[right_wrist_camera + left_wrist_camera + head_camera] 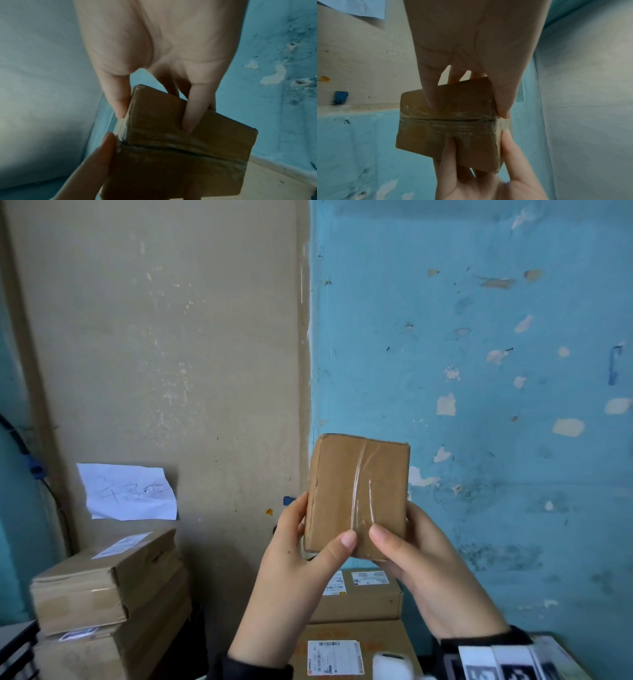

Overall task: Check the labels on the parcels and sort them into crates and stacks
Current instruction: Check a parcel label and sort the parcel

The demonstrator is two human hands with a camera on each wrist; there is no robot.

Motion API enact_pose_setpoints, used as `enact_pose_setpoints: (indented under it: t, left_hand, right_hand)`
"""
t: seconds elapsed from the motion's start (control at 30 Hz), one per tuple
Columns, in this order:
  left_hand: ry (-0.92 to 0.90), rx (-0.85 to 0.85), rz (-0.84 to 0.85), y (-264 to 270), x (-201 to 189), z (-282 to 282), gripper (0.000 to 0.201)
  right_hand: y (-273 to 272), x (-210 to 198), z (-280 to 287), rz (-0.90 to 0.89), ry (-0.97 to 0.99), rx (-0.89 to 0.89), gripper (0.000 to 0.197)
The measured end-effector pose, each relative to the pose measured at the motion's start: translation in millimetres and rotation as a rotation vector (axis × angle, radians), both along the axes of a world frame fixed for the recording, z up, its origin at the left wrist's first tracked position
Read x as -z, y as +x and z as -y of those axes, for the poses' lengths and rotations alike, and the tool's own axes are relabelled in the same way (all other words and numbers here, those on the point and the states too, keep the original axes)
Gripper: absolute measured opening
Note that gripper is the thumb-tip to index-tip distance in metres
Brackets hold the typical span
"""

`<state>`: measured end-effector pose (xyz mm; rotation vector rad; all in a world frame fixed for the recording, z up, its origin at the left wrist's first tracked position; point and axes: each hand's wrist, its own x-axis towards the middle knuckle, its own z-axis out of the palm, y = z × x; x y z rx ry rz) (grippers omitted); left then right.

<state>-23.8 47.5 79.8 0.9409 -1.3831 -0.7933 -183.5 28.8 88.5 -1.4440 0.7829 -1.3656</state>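
Note:
A small brown cardboard parcel wrapped in clear tape is held upright in front of the wall, at chest height. My left hand grips its lower left edge, thumb on the near face and fingers behind. My right hand grips the lower right edge the same way. The near face shows only tape; no label is visible on it. In the left wrist view the parcel shows its taped bottom seam between both hands. The right wrist view shows the parcel the same way, pinched from both sides.
A stack of larger cardboard boxes stands at the left under a handwritten paper sign on the beige wall. Labelled boxes are stacked directly below my hands. A peeling blue wall stands behind, on the right.

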Motion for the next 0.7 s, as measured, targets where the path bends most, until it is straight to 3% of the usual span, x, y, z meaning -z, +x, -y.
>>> enact_pose_setpoints:
  t: [0.3,0.43,0.5,0.6,0.7]
  left_hand:
    - [-0.039,-0.02,0.062,3,1,1,0.099]
    - [-0.155,-0.085,0.316,7,6,2,0.092]
    - [-0.2,-0.145,0.421,7,8,4,0.092]
    - [-0.256,-0.187,0.344,6,5,5,0.081]
    - [-0.28,-0.204,0.225,8,2,5,0.074]
  right_hand:
    - [0,-4,-4,0.015,-0.082,-0.001,0.045]
    - [-5,-2,-1,0.17,-0.013,0.079,0.05]
    - [-9,-2,3,0.238,0.067,0.113,0.08]
    - [-12,5,6,0.319,0.104,0.038,0.134]
    - [-13,10,6,0.343,0.081,-0.044,0.139]
